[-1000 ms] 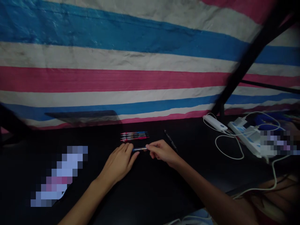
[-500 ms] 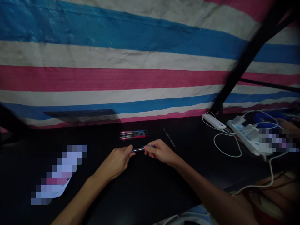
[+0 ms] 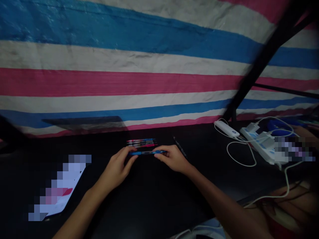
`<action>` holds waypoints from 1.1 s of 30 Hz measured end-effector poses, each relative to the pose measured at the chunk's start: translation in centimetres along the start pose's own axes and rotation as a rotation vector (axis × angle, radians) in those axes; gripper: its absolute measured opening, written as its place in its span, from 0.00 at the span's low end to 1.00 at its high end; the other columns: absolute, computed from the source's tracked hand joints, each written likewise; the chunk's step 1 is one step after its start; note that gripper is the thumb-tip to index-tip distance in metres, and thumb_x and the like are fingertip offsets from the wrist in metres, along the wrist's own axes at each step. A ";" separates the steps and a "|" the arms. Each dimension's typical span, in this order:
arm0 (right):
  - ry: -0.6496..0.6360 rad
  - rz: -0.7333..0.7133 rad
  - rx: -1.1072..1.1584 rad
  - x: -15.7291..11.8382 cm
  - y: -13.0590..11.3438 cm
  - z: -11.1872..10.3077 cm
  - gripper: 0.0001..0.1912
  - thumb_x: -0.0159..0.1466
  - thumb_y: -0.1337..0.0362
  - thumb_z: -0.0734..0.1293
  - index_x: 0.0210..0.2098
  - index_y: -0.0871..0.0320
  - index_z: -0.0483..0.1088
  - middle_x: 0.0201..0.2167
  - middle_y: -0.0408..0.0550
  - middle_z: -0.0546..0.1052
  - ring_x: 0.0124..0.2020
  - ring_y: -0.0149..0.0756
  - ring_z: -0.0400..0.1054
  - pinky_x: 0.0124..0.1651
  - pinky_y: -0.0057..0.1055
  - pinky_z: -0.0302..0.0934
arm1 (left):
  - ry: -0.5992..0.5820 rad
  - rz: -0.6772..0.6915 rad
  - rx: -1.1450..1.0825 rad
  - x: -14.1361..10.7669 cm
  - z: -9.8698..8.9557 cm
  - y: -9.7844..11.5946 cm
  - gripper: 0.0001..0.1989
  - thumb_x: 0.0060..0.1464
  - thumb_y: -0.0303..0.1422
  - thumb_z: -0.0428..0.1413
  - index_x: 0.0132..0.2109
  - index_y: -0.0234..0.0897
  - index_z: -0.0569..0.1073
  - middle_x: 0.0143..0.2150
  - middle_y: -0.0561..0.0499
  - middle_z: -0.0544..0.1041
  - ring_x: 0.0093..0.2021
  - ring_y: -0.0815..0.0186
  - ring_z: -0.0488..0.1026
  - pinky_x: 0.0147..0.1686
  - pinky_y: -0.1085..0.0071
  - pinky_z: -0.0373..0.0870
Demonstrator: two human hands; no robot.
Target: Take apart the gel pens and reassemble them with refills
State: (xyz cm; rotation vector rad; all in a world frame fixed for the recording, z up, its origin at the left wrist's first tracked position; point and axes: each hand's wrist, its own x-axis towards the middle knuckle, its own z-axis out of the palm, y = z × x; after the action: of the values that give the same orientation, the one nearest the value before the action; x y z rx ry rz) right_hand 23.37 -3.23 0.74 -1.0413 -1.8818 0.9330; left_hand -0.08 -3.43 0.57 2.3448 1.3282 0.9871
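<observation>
A blue pen (image 3: pixel 146 153) with a clear barrel lies level between my two hands, just above or on the black table (image 3: pixel 149 205). My left hand (image 3: pixel 119 165) pinches its left end between thumb and fingers. At the other end, the thumb and fingers of my right hand (image 3: pixel 171 157) are closed on the pen near its clip. Just beyond it, several pens (image 3: pixel 142 142) in pink, blue and dark colours lie side by side. A black pen (image 3: pixel 179 147) rests slanted behind my right hand.
To the left is a phone with a lit, blurred screen (image 3: pixel 63 199). A white power strip (image 3: pixel 260 146), a white power bank (image 3: pixel 226 129) and loose white cables lie at the right. Another person's arm (image 3: pixel 294 199) reaches in there. Striped sheeting (image 3: pixel 149 83) hangs behind the table.
My left hand has shifted left along the pen, its fingers spread wider, so more of the blue pen shows. My right hand stays nearly in place. The view has shifted slightly.
</observation>
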 end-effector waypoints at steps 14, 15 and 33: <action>0.168 0.058 0.424 0.4 0.3 0.1 0.12 0.53 0.61 0.71 0.36 0.57 0.73 0.40 0.49 0.72 0.33 0.33 0.68 0.22 0.24 0.62 | 0.119 -0.373 -0.532 0.1 0.4 0.6 0.10 0.47 0.38 0.60 0.34 0.36 0.71 0.30 0.53 0.73 0.28 0.69 0.69 0.27 0.76 0.63; 0.181 0.087 0.443 0.4 0.2 0.1 0.14 0.53 0.60 0.70 0.39 0.56 0.72 0.41 0.49 0.72 0.32 0.34 0.69 0.22 0.24 0.62 | 0.122 -0.376 -0.547 0.1 0.4 0.5 0.10 0.47 0.37 0.60 0.34 0.36 0.71 0.29 0.53 0.72 0.28 0.69 0.68 0.27 0.76 0.62; 0.097 0.204 0.368 0.3 0.2 0.4 0.14 0.58 0.55 0.65 0.34 0.61 0.71 0.23 0.45 0.70 0.21 0.28 0.65 0.19 0.22 0.58 | 0.164 -0.367 -0.582 0.3 0.4 1.1 0.11 0.47 0.37 0.60 0.36 0.36 0.70 0.34 0.51 0.75 0.31 0.67 0.72 0.31 0.73 0.68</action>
State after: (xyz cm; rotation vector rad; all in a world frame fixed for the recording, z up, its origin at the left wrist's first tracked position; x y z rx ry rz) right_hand 22.96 -2.96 0.43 -1.0414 -1.4708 1.2665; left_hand 1.00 -3.76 1.03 1.5585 1.2486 1.2521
